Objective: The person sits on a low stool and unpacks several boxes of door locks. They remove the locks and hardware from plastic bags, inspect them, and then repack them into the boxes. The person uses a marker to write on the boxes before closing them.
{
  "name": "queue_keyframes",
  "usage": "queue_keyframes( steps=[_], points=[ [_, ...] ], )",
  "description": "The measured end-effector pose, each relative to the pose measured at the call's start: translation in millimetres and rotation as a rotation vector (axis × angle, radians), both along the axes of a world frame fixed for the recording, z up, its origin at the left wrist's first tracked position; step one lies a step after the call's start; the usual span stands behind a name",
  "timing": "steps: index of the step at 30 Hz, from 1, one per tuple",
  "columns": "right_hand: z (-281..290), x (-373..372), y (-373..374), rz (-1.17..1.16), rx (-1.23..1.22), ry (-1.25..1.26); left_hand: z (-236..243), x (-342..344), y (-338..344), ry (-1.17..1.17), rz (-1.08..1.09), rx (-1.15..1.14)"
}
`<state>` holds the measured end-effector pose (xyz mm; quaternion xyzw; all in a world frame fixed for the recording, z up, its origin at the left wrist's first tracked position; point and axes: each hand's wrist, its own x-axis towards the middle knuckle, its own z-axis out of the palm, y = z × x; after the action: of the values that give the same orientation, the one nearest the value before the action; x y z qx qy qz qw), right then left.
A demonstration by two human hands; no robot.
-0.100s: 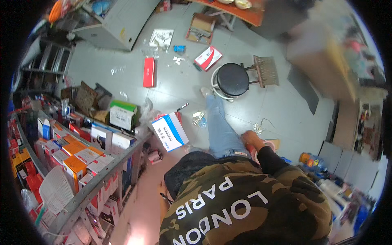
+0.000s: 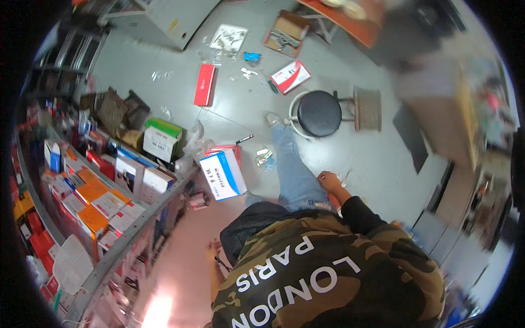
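Observation:
My right hand (image 2: 328, 180) hangs beside my jeans-covered thigh, fingers curled, with anything inside hidden. A partly covered red item shows just below it. My left hand (image 2: 211, 250), blurred at the left of my camouflage top (image 2: 350, 290), has its fingers loosely apart beside a black mesh item (image 2: 246, 227). Ahead of my left leg, a white box with a blue stripe (image 2: 221, 176) lies over red packaging, near a black pen-like stick (image 2: 244, 139) and small foil scraps (image 2: 264, 158).
A metal shelf rail (image 2: 136, 224) with several packed boxes lines the left. A round black stool (image 2: 320, 113), red boxes (image 2: 204, 85) and an open carton (image 2: 286, 33) are on the floor ahead. An orange table (image 2: 363, 30) stands at the back; cardboard (image 2: 459, 169) is at the right.
The view has shifted slightly: the stool and right-side clutter appear farther right and lower, the white box a little left. My right hand sits slightly higher and further left in view.

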<state>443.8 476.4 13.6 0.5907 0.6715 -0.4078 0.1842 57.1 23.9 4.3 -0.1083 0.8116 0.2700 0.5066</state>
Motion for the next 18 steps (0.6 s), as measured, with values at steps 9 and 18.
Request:
queue_keyframes(
  steps=[9,18],
  points=[
    [14,-60,250,0.101,-0.035,0.218,99,183,135,-0.021,0.394,0.036],
    [31,-124,254,0.557,-0.243,0.090,154,271,247,0.007,0.363,0.176]
  ],
)
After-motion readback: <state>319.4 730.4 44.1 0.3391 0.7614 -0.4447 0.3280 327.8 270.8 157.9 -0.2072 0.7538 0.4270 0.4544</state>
